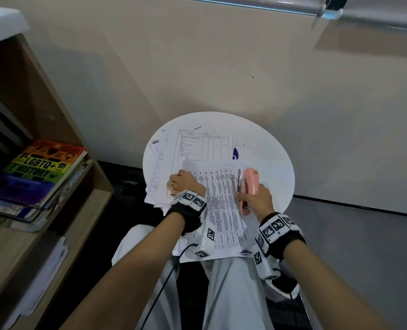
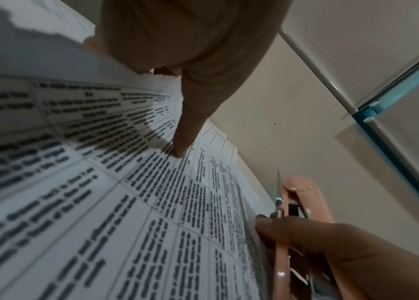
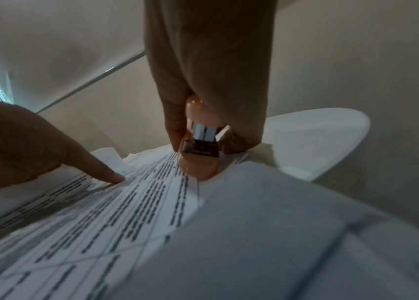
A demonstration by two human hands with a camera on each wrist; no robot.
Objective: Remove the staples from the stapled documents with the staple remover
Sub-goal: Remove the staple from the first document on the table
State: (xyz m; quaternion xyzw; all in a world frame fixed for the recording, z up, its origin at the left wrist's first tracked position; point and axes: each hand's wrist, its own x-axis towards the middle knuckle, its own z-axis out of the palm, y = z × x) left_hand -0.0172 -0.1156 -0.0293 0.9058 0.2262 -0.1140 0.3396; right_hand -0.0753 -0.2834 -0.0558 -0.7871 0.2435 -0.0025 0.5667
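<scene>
A printed document (image 1: 221, 201) with a table of text lies on top of other sheets (image 1: 188, 148) on a small round white table (image 1: 269, 158). My left hand (image 1: 182, 182) presses down on this document (image 2: 126, 203) with a straight index finger (image 2: 182, 142), near its left edge. My right hand (image 1: 254, 201) grips a pink stapler-style staple remover (image 1: 247, 186) at the document's right edge. In the right wrist view the tool's near end (image 3: 197, 168) rests on the paper (image 3: 126, 213), with fingers (image 3: 210, 71) wrapped around its body. No staple shows in any view.
A wooden bookshelf (image 1: 55, 115) stands to the left with a stack of books (image 1: 43, 167) on it. A pale wall (image 1: 245, 67) rises right behind the table. My knees in light trousers (image 1: 221, 294) are under the near edge, and cables hang from both wrist cameras.
</scene>
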